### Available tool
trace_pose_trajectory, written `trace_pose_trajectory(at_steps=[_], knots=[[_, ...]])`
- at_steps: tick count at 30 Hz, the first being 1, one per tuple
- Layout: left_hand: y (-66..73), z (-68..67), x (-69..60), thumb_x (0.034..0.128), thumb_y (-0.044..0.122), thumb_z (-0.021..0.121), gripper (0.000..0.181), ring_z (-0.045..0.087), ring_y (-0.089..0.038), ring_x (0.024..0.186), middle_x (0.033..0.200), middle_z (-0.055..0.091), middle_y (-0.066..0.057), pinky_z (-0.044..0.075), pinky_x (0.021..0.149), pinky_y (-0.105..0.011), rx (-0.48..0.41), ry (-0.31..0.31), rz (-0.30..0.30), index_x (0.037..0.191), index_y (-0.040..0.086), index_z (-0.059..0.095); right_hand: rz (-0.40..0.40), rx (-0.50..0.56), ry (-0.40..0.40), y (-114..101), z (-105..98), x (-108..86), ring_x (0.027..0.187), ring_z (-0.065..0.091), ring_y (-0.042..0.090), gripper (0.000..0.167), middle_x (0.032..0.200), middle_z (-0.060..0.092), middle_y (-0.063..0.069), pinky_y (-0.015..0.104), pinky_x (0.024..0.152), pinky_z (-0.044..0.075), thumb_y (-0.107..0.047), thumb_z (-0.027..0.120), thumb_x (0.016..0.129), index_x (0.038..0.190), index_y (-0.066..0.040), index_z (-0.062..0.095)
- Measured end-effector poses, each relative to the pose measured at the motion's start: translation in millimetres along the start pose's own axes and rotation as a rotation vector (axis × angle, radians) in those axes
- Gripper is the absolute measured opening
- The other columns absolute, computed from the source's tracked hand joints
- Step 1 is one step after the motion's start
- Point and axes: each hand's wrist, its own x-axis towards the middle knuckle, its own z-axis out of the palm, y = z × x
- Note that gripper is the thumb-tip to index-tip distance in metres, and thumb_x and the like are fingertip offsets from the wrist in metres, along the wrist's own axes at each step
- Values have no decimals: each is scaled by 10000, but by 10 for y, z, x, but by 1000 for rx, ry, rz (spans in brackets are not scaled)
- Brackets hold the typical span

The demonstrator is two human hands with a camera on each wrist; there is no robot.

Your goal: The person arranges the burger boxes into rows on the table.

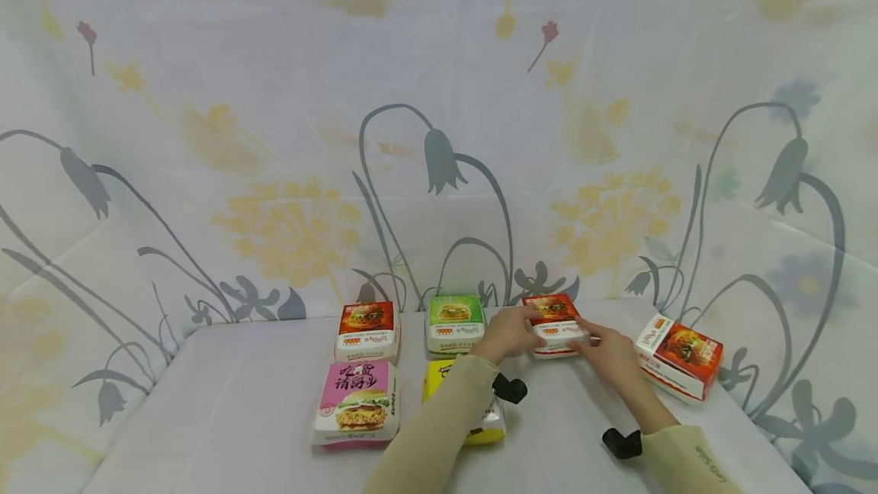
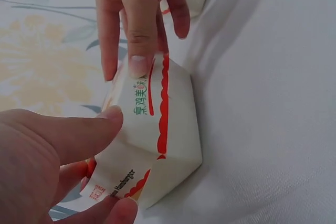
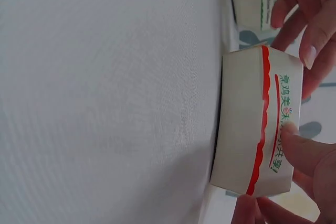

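A red-and-white hamburger box (image 1: 554, 309) stands at the back of the table, between both hands. My left hand (image 1: 509, 334) grips its left end, and in the left wrist view the thumb (image 2: 94, 132) lies on the printed white side. The right end is held by my right hand (image 1: 609, 357), whose thumb (image 3: 307, 148) presses the front in the right wrist view. Green characters and a scalloped red line mark the box's white side (image 3: 241, 119). In the head view, fingers cover both ends of the box.
To the left stand a green box (image 1: 456, 319) and another red box (image 1: 368, 330) along the back. A pink box (image 1: 357, 406) is in front of them. The left forearm partly hides a yellow box (image 1: 488, 433). One more red box (image 1: 679, 357) sits angled at the right.
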Motion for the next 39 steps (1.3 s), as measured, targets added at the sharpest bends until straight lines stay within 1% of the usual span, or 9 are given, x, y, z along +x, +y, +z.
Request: trace_pose_trajectory(at_steps=[3, 8, 10, 18, 23, 26, 32, 36, 39], knots=[[-3, 0, 7, 845, 280, 798, 462, 501, -185, 1316, 1428, 550, 97, 426, 1042, -357, 31, 12, -21, 1293, 248, 690, 16, 15, 1, -37, 50, 9, 988, 664, 385, 567, 1143, 664, 295, 467, 721, 512, -310, 742, 894, 1375, -54, 588], [-28, 35, 39, 855, 285, 789, 440, 505, -191, 1314, 1432, 545, 113, 426, 1038, -358, 71, 30, -48, 1285, 275, 697, 18, 22, 3, -70, 100, 31, 899, 651, 334, 579, 1120, 661, 313, 439, 666, 506, -327, 743, 894, 1378, -52, 583], [-41, 48, 51, 855, 286, 789, 437, 505, -184, 1313, 1433, 541, 116, 426, 1037, -349, 77, 31, -50, 1283, 283, 699, 16, 14, -3, -67, 108, 33, 894, 648, 345, 585, 1113, 662, 315, 453, 673, 507, -337, 738, 901, 1384, -49, 574], [-65, 66, 86, 848, 290, 796, 411, 523, -163, 1292, 1427, 539, 140, 458, 991, -303, 64, 28, -52, 1252, 304, 715, -15, 16, -31, -42, 54, 15, 1035, 628, 473, 533, 1161, 640, 329, 553, 786, 510, -296, 682, 948, 1390, -23, 561], [-48, 84, 96, 845, 291, 798, 416, 517, -149, 1298, 1415, 547, 147, 444, 1016, -303, 70, 25, -48, 1252, 305, 715, -36, -14, -42, -8, 2, 11, 1024, 628, 472, 519, 1156, 647, 316, 561, 775, 507, -280, 681, 941, 1375, -15, 576], [-24, 87, 99, 841, 298, 801, 418, 508, -150, 1308, 1413, 544, 163, 444, 1015, -308, 68, 27, -61, 1250, 310, 716, -56, -26, -54, -4, -54, 20, 1009, 630, 468, 502, 1133, 655, 313, 563, 770, 507, -247, 684, 934, 1358, 3, 584], [-2, 47, 82, 850, 305, 795, 434, 485, -157, 1331, 1428, 526, 171, 436, 1025, -316, 74, 15, -85, 1273, 316, 700, -62, -34, -93, -122, -246, -3, 1022, 619, 501, 507, 1156, 630, 348, 552, 738, 522, -223, 675, 943, 1371, 25, 561], [-8, 27, 82, 853, 309, 790, 442, 471, -143, 1343, 1427, 523, 180, 419, 1046, -313, 92, 9, -89, 1283, 330, 690, -73, -11, -86, -157, -407, -21, 1035, 613, 517, 512, 1157, 628, 355, 534, 719, 542, -200, 659, 953, 1389, 36, 535], [-12, 19, 84, 848, 307, 792, 440, 468, -138, 1344, 1423, 525, 188, 418, 1047, -311, 86, 10, -97, 1276, 335, 694, -79, -7, -62, -108, -522, -27, 1037, 611, 520, 514, 1170, 628, 346, 530, 719, 549, -212, 651, 964, 1396, 37, 526]])
